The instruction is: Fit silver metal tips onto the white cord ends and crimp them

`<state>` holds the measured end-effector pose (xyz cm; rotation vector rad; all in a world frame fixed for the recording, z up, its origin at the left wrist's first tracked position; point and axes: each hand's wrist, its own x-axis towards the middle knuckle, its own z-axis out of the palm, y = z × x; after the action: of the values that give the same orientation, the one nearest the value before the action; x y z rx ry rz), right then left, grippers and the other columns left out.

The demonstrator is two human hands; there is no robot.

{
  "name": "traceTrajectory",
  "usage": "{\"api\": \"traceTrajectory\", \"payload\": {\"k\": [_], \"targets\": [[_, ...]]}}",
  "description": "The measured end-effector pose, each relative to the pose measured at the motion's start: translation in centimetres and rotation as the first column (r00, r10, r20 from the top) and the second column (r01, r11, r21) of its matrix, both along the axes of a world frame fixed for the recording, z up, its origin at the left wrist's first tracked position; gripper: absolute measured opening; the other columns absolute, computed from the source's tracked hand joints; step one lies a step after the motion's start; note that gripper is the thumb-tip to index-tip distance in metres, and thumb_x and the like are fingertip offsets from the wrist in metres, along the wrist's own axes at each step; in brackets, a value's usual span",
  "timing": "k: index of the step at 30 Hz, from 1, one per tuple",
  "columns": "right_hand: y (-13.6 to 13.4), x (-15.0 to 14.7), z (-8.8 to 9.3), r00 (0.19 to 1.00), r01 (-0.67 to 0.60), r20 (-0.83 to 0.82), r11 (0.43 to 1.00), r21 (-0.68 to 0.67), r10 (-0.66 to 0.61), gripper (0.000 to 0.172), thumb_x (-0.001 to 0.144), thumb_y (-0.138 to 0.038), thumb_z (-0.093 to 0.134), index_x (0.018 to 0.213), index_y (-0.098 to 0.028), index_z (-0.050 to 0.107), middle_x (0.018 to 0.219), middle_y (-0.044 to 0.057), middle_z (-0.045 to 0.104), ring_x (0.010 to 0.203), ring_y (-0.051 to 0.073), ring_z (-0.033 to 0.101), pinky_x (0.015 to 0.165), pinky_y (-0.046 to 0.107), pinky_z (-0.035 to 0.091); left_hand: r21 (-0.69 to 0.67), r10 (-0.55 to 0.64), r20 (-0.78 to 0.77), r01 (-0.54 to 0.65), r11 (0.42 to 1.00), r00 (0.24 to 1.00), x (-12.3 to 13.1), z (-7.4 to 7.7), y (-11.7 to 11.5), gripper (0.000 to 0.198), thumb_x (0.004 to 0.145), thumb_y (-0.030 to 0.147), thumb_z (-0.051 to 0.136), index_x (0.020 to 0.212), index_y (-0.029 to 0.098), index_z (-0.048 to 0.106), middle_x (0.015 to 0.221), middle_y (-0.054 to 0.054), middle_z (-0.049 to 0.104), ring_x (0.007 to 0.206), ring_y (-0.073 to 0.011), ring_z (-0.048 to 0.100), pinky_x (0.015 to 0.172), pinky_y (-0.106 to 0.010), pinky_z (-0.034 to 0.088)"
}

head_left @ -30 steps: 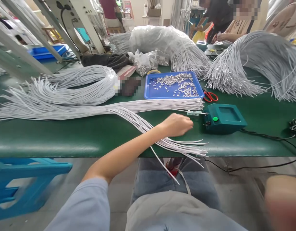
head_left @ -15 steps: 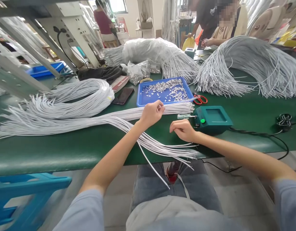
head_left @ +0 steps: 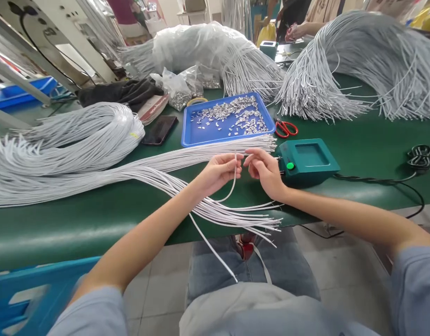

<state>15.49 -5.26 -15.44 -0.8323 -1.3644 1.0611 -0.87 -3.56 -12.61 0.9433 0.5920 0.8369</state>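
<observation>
My left hand (head_left: 224,171) pinches one white cable (head_left: 233,185) near its end, which points up between the fingers. Close to its right, my right hand (head_left: 266,171) has its fingers curled near the cable end; whether it holds anything is too small to tell. Around my left forearm lies a fanned bundle of white cables (head_left: 222,215), and another row of cables (head_left: 187,156) runs behind the hands. The blue tray (head_left: 197,140) with small metal pieces is just beyond. To the right of my right hand stands a green device (head_left: 309,163) with a bright green button.
Red-handled scissors (head_left: 287,129) lie right of the tray, a dark phone (head_left: 160,130) left of it. Big grey cable bundles (head_left: 306,88) stand at the back, a coiled bundle (head_left: 96,135) at the left. A black cord (head_left: 376,178) trails right. Other people are in the background.
The view has shifted down and closer. My left hand now shows a cable end raised in its fingers, and my right hand has come up beside it.
</observation>
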Motion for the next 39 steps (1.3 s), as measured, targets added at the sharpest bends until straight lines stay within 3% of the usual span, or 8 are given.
{"api": "traceTrajectory", "payload": {"k": [3,8,13,19,28,34,39], "targets": [[-0.2,-0.2,-0.3,0.998,0.043,-0.051,0.997,0.057,-0.040,0.026,0.086,-0.026,0.054,0.111,-0.022,0.056,0.087,-0.001,0.061,0.059,0.006,0.055,0.045,0.017,0.044,-0.021,0.066,-0.034,-0.067,0.998,0.997,-0.6,-1.0,1.1,0.033,0.061,0.030,0.092,0.085,0.013,0.076,0.068,0.000,0.068,0.059,-0.0089,0.067,0.062,-0.020,0.059],[0.4,0.1,-0.2,0.999,0.033,0.000,0.999,0.035,-0.033,0.030,0.082,-0.028,0.067,0.111,-0.024,0.058,0.089,0.000,0.064,0.080,0.011,0.066,0.065,0.024,0.061,0.004,0.039,-0.051,-0.039,0.999,0.998,-0.2,-1.2,0.6,0.031,0.061,0.029,0.092,0.083,0.013,0.077,0.072,-0.001,0.072,0.060,-0.0087,0.068,0.062,-0.019,0.060],[0.4,0.4,0.3,0.999,-0.008,0.054,0.991,0.133,0.001,0.028,0.082,-0.021,0.067,0.110,-0.024,0.063,0.086,-0.002,0.067,0.083,0.012,0.068,0.071,0.026,0.061,0.015,-0.018,-0.102,0.019,1.000,0.995,-0.3,-1.0,0.3,0.028,0.064,0.031,0.090,0.079,0.013,0.077,0.066,-0.002,0.071,0.060,-0.0101,0.069,0.061,-0.019,0.060],[0.2,0.3,0.3,0.996,-0.005,0.089,0.988,0.156,-0.009,0.022,0.081,-0.017,0.066,0.103,-0.023,0.069,0.087,-0.001,0.068,0.084,0.011,0.067,0.072,0.026,0.060,0.020,-0.029,-0.130,0.032,0.999,0.991,-0.4,-0.9,0.3,0.030,0.063,0.033,0.091,0.079,0.012,0.077,0.067,-0.003,0.072,0.060,-0.0107,0.069,0.061,-0.019,0.058],[-0.2,0.4,1.5,0.995,0.031,0.098,0.999,0.044,-0.035,0.001,0.080,-0.021,0.067,0.080,-0.020,0.067,0.080,0.000,0.069,0.076,0.012,0.067,0.071,0.027,0.060,0.022,0.004,-0.126,-0.001,1.000,0.992,-0.1,-0.7,0.0,0.030,0.061,0.032,0.092,0.074,0.011,0.074,0.063,-0.002,0.071,0.059,-0.0115,0.069,0.060,-0.019,0.058],[0.0,0.7,1.8,0.997,-0.063,-0.046,0.987,-0.146,0.057,0.017,0.078,-0.034,0.070,0.089,-0.021,0.065,0.088,0.001,0.071,0.074,0.013,0.067,0.064,0.027,0.061,0.030,0.006,-0.131,-0.002,1.000,0.991,0.1,-0.5,-0.1,0.032,0.058,0.032,0.093,0.069,0.010,0.073,0.064,-0.002,0.070,0.056,-0.0112,0.067,0.057,-0.020,0.057],[0.1,0.8,2.0,0.995,-0.080,-0.078,0.982,-0.169,0.068,0.024,0.074,-0.033,0.074,0.093,-0.021,0.064,0.080,-0.002,0.069,0.066,0.010,0.066,0.063,0.026,0.060,0.050,-0.007,-0.156,0.015,0.999,0.988,0.2,-0.4,-0.1,0.034,0.055,0.032,0.094,0.067,0.010,0.072,0.064,-0.001,0.068,0.056,-0.0111,0.066,0.055,-0.021,0.056]]}}
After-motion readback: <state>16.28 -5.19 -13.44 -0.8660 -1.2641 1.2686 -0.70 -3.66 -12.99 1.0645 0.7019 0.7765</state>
